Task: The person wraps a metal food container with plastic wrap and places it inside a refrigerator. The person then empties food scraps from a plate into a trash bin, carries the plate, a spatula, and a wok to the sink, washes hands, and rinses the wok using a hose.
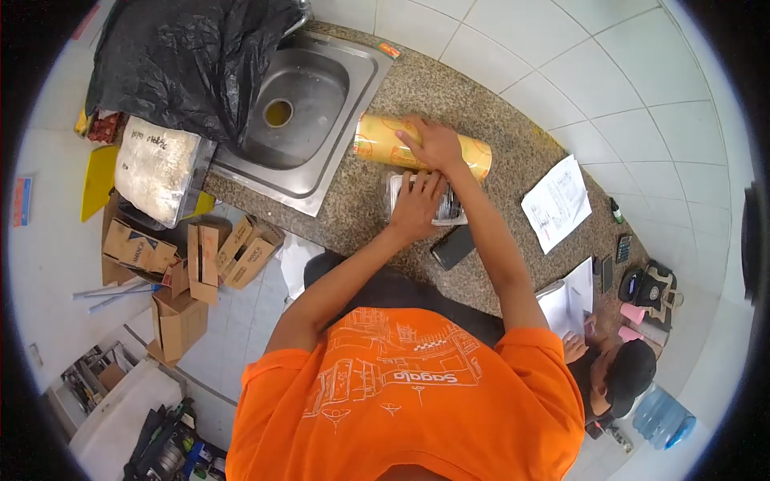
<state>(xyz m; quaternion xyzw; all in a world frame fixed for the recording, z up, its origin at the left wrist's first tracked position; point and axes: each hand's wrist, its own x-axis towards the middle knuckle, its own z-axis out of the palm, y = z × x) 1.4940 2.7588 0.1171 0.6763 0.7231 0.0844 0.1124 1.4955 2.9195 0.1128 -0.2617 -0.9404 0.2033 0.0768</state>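
One black plastic bag slumps at far left, partly over one steel sink set into a speckled stone bench; one clear bag of white stuff sits beside it, and at least three cardboard boxes lie lower, at floor level. Right of the sink, mid-bench, is one yellow printed roll, its long axis running left to right, its right end tipped slightly toward the wearer, who has on an orange shirt. On the wearer's side of that roll, just beside it, is one see-through tray with dark contents. The left hand, the nearer one to the body, lies over this tray; whether it grips the edge or only rests there, I cannot tell. The right hand lies open, fingers spread, on top of the roll, straight ahead of the tray. Closer to the body is one dark phone. Farther right come one loose printed sheet, two pink cups and one second person in a dark cap, with one hand at some papers.
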